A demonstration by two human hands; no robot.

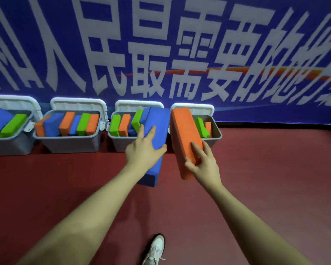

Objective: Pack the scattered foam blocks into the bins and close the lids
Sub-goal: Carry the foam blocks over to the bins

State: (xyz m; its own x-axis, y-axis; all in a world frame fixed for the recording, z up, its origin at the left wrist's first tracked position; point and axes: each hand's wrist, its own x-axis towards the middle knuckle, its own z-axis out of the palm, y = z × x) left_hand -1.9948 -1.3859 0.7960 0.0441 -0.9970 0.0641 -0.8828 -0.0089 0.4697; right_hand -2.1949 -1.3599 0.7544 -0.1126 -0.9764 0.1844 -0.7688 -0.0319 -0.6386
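Observation:
My left hand [144,150] grips a long blue foam block [158,127], held over the front rim of the third grey bin [120,142]. An orange foam block [185,134] is held in my right hand [203,161], its far end tilted over the left side of the fourth grey bin [217,133]. That fourth bin holds a green block [200,126] and a small orange one [208,127]. The third bin holds green, orange and blue blocks standing on edge. All lids stand open against the wall.
Two more grey bins [69,142] [10,145] full of coloured blocks stand to the left, lids up. A blue banner [180,54] with white characters covers the wall behind. The floor [275,178] is dark red. My white shoe [155,249] shows at the bottom.

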